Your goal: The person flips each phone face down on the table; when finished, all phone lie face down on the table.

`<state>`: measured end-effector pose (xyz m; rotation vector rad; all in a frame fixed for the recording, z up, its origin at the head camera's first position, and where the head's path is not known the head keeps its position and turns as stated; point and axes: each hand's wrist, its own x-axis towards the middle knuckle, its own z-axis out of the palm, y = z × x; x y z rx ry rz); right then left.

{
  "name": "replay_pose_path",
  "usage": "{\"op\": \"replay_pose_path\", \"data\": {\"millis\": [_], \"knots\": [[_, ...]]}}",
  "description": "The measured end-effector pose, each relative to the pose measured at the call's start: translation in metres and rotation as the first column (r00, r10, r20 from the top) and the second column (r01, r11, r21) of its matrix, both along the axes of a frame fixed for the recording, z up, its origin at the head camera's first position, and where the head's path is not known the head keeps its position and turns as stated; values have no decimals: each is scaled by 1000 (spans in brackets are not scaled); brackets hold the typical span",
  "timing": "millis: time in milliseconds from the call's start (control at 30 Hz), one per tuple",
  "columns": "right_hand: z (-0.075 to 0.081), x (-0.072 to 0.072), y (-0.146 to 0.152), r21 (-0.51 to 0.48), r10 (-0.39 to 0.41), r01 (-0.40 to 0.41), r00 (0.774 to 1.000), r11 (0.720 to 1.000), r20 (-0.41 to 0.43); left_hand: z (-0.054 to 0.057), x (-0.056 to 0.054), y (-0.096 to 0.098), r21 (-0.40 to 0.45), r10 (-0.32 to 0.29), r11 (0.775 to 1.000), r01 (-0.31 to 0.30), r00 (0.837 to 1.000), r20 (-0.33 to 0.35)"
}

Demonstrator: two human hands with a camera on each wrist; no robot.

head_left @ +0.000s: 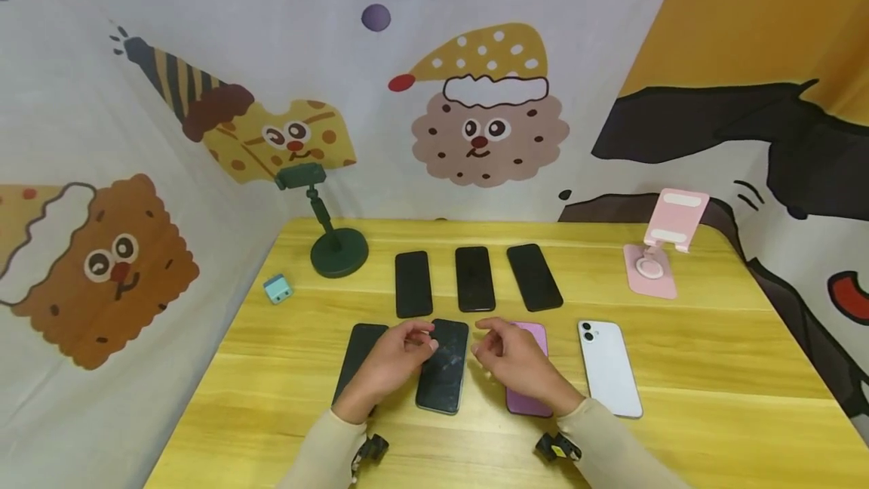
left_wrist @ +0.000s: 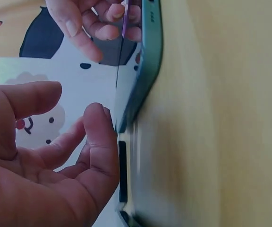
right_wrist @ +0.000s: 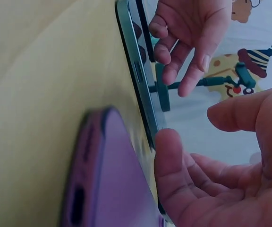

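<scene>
My left hand (head_left: 390, 361) hovers above the gap between a dark phone (head_left: 356, 353) and a green-edged phone with a dark, smudged screen (head_left: 444, 372). Its fingers bend loosely, thumb apart, with nothing between them. Over a purple phone (head_left: 529, 403) is my right hand (head_left: 519, 364), also empty, its thumb and fingers apart and loosely bent. That hand covers part of the purple phone, whose lower end (right_wrist: 122, 189) looms close in the right wrist view. In the left wrist view, the green-edged phone (left_wrist: 151, 52) lies flat beside the left hand (left_wrist: 65, 156).
A white phone (head_left: 609, 368) lies camera side up at the right. Behind stand three black phones (head_left: 413, 284), (head_left: 474, 278), (head_left: 535, 277) in a row. A green stand (head_left: 339, 251) and small blue block (head_left: 277, 289) are at left, a pink stand (head_left: 650, 270) at right.
</scene>
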<state>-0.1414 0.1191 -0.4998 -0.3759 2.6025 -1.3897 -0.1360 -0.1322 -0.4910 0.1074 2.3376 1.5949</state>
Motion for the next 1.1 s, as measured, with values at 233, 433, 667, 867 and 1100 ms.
{"op": "replay_pose_path", "data": {"millis": [233,433,667,867,1100], "knots": [[-4,0,-8,-30,28,-27,998,999,50,-3,0,-8,-80,15,997,-16,1000,-12],[-4,3,-15,-45,27,-22,991,999,128,-4,0,-8,-26,12,1000,-12,999,34],[-2,8,-19,-89,35,-17,978,996,207,-1,-2,-5,30,45,998,-49,991,129],[0,7,-21,-116,47,-19,968,993,247,-2,-2,-5,62,59,996,-71,983,171],[-2,3,-23,-165,54,-9,961,986,273,-6,-4,-6,155,48,985,-77,983,178]]}}
